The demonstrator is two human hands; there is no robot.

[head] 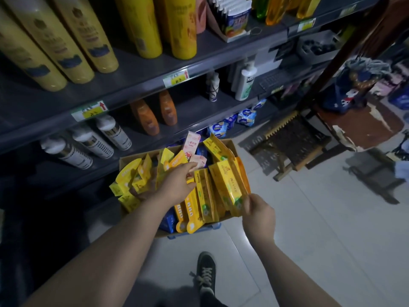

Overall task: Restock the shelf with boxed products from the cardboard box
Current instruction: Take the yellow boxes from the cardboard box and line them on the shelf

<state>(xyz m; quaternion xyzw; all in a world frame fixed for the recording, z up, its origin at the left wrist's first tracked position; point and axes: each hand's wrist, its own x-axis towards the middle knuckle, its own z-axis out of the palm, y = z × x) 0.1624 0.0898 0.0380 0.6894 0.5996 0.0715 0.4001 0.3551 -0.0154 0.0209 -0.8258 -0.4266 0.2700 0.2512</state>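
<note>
Both hands touch boxed products inside cardboard box.

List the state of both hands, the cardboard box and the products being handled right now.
cardboard box: open on the floor, crammed with boxed products.
left hand: open, fingers stretched over the products, gripping nothing.
right hand: pinches the near end of the yellow box.
yellow box: tilted, at the cardboard box's right side.
pink box: upright, sticking up at the far side.
</note>
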